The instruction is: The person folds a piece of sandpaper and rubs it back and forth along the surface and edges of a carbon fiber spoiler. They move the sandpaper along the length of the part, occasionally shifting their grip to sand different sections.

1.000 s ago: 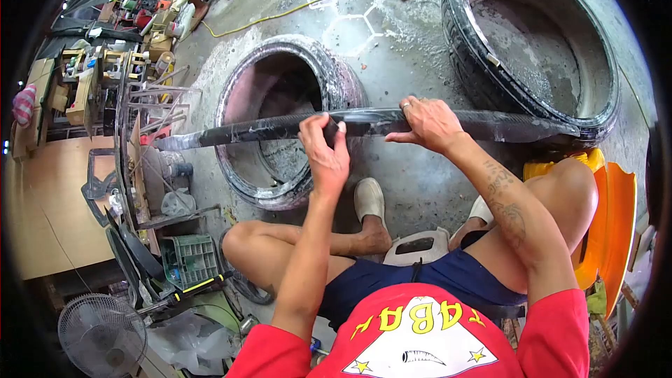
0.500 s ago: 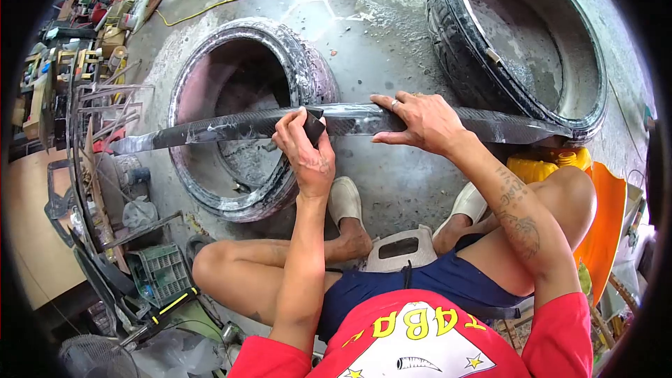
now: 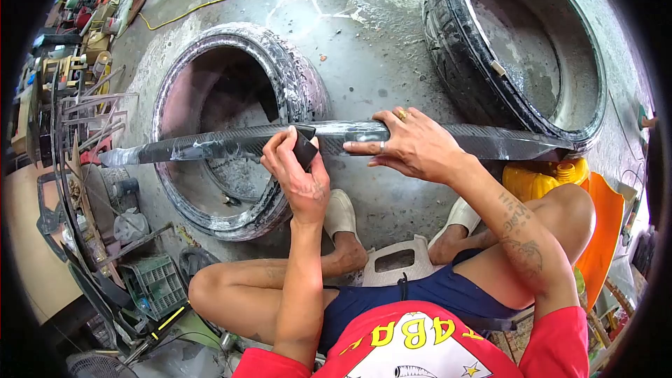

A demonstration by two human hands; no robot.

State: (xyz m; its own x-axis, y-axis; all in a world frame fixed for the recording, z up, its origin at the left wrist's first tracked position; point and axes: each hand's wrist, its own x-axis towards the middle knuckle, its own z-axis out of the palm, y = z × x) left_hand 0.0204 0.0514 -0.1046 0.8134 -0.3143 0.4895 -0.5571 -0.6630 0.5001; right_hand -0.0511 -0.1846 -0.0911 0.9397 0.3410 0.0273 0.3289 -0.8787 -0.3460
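Long black woven-pattern strip (image 3: 210,145), glossy and streaked with pale smears, lies level across two tyres on the grey concrete floor (image 3: 371,49). Its left stretch bridges the opening of the pink-stained black tyre (image 3: 302,87). Its pointed right end rests on the near rim of the larger black tyre (image 3: 455,56).

Left hand (image 3: 297,171): fingers curled tight around a small black rubbing block (image 3: 305,147), which is pressed against the near edge of the strip just past the pink-stained tyre's right wall.

Right hand (image 3: 413,148): fingers stretched out and slightly spread, lying flat on top of the strip just beside the block (two rings show). Whether the thumb hooks under the strip cannot be told.

The person sits on a low white plastic stool (image 3: 395,262), knees apart, feet on the floor below the strip. Yellow plastic canister (image 3: 535,178) stands at the right knee, near the larger tyre's near rim. Thin yellow cord (image 3: 210,3) runs over the floor beyond the pink-stained tyre.
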